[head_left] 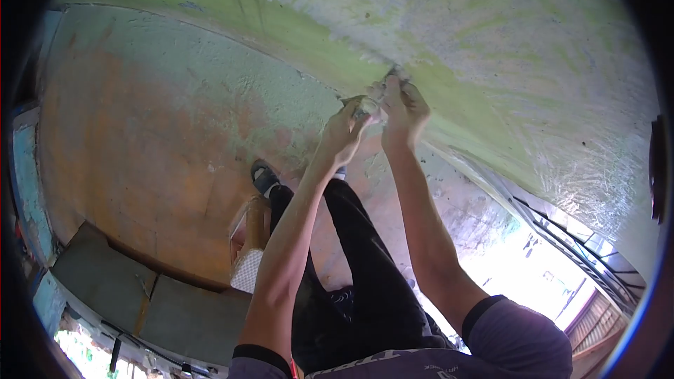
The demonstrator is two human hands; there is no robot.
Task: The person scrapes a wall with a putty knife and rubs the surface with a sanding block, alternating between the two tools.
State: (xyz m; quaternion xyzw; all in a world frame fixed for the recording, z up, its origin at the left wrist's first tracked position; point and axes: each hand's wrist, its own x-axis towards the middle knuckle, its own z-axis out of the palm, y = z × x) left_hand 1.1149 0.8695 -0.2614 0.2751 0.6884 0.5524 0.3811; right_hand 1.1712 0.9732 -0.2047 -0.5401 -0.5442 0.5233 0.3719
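My left hand [342,135] is closed around a pale, rounded lump [366,107] that looks like putty. A thin dark edge shows beside its fingers, too small to name. Just to the right, my right hand [405,114] is raised to the green wall [449,91], fingers pinched together. A small greyish patch shows on the wall at those fingertips, and whatever they hold is hidden. The two hands are close together, with the left one slightly lower and farther from the wall.
Whitish smears cover much of the wall. Below is a worn orange and green floor [154,140]. A small stool-like wooden piece [254,228] stands by my leg, near a sandal [264,177]. Grey panels [189,316] lie lower left; dark metal bars [576,238] are at right.
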